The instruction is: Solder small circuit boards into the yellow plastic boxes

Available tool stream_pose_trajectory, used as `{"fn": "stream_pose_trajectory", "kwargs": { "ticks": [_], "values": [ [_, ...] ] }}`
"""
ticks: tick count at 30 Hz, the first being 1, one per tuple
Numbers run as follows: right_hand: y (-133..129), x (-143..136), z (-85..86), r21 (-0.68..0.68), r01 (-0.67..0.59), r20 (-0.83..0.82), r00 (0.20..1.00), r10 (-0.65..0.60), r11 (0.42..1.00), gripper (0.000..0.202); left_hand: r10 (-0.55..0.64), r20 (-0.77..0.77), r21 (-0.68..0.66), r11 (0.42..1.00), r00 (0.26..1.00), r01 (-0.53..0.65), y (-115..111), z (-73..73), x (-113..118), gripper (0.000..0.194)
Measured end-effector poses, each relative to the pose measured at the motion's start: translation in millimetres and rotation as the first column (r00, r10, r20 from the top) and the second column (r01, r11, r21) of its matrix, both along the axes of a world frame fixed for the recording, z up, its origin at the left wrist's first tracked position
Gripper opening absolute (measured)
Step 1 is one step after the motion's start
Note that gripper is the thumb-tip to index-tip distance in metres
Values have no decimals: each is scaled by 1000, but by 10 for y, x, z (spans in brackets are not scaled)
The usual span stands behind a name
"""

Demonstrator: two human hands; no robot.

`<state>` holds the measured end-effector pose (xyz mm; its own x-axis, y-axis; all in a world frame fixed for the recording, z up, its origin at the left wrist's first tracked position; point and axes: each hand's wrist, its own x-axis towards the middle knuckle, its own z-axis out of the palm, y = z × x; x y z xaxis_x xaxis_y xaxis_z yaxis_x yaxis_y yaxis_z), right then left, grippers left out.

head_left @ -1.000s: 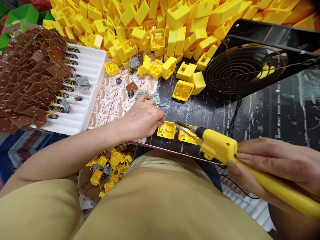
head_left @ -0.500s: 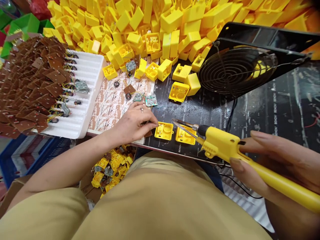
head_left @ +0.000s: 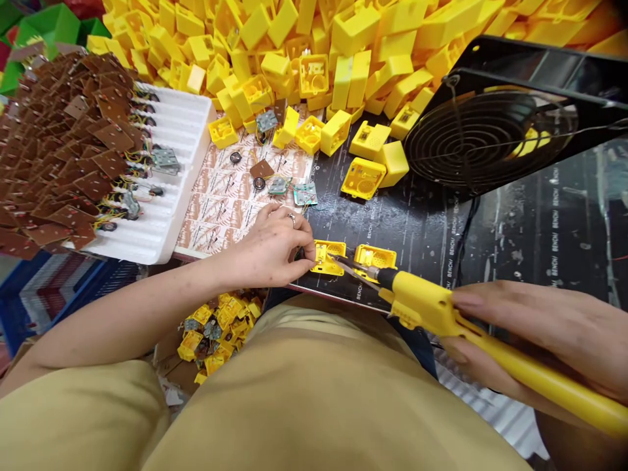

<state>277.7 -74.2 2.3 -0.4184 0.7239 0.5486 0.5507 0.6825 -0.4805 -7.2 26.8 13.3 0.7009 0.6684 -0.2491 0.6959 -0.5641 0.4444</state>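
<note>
My right hand [head_left: 534, 327] is wrapped round the handle of a yellow soldering iron [head_left: 424, 297], whose metal tip points left. The tip reaches over a small open yellow plastic housing [head_left: 338, 248] on the black bench; whether it touches the inside, I cannot tell. Beside that housing's left edge, my left hand [head_left: 275, 245] has thumb and forefinger pinched together. What lies between those fingertips is too small to make out. A second open yellow housing [head_left: 381, 256] sits just to the right, partly behind the iron. Small green circuit boards [head_left: 305, 193] lie beyond my left hand.
A large heap of yellow housings [head_left: 255, 26] fills the back. At right stands a black fan [head_left: 466, 140]. Brown boards with wires and small round parts cover a white foam tray [head_left: 169, 222] at left. Below the bench, a box holds yellow pieces [head_left: 220, 327].
The soldering iron has moved left and down relative to the housings, its tip going from the right housing to over the left one. My left hand stays pinched at the left housing's edge.
</note>
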Motion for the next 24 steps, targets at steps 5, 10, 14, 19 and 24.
{"fn": "stream_pose_trajectory", "kwargs": {
  "ticks": [5,10,14,19,24],
  "values": [
    [61,-29,48,-53,-109,-13,994,108,993,21,-45,-119,-8,999,992,44,46,64,133,14],
    [63,-5,61,-44,-173,22,984,174,984,28,-134,-313,-20,991,940,134,126,182,285,14],
    [55,-8,77,-49,-162,36,986,164,986,27,-165,-410,-47,986,897,160,158,223,384,13],
    [95,-92,131,-48,-196,98,975,200,979,18,-181,-489,-55,983,853,177,162,287,494,10],
    [91,-14,132,-19,-193,116,974,194,981,17,-196,-565,-84,980,802,180,148,357,583,11]
  ]
}}
